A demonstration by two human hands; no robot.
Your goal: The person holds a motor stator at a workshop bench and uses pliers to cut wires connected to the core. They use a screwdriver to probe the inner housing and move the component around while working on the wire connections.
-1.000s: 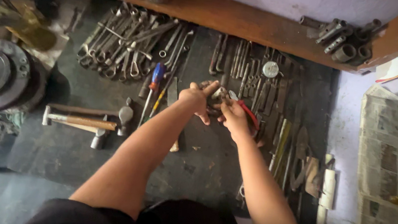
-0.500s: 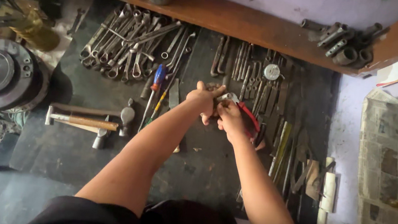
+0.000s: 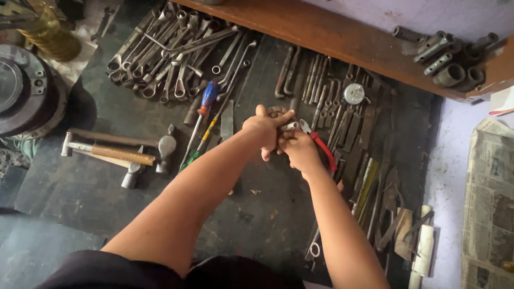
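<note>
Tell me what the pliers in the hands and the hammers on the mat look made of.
Pliers: red grips, probably plastic or rubber coating, over grey metal at the nose; held in the right hand, with the left hand at the tip. Hammers: brownish handles, likely wood, one looking more rusty; dull grey heads, apparently steel. Mat: dark, matte, possibly rubber.

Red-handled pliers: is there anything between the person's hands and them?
Nothing visible. The right hand already grips the red-handled pliers, and the left hand meets it at the tool's metal nose, its fingers on a small part there that is too small to identify.
</note>
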